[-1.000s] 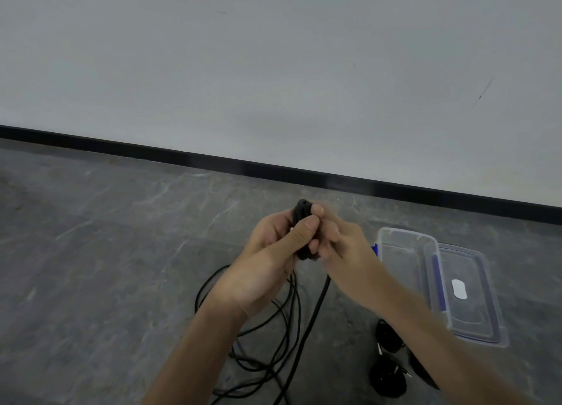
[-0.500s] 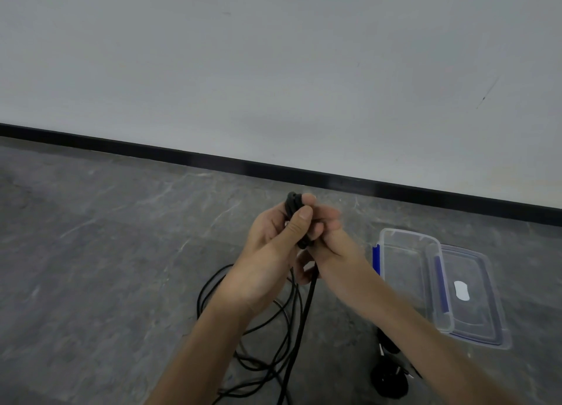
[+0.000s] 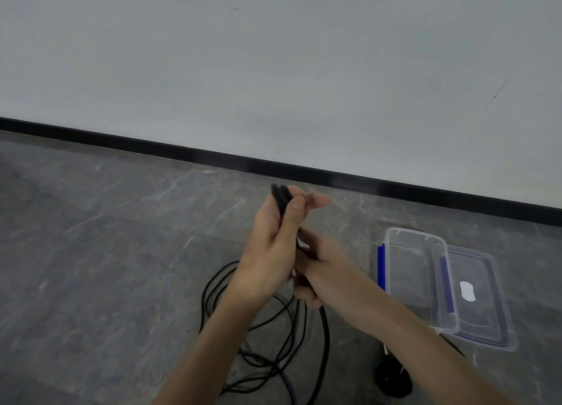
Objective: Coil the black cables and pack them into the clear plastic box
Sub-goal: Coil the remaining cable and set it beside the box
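Left hand [image 3: 272,248] was raised, thumb pinning loops of thin black cable [image 3: 279,196] against its fingers; right hand [image 3: 316,272] gripped that cable just below the loops.

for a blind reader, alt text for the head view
Two bare hands coil a thin black cable: the left hand holds folded loops, the right hand grips the strand below. A clear plastic box sits open on the grey floor.

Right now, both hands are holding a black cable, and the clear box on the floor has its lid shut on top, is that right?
Not quite. The head view shows the clear box open, with its lid lying on the floor beside it. The rest holds: the left hand and right hand both hold the black cable.
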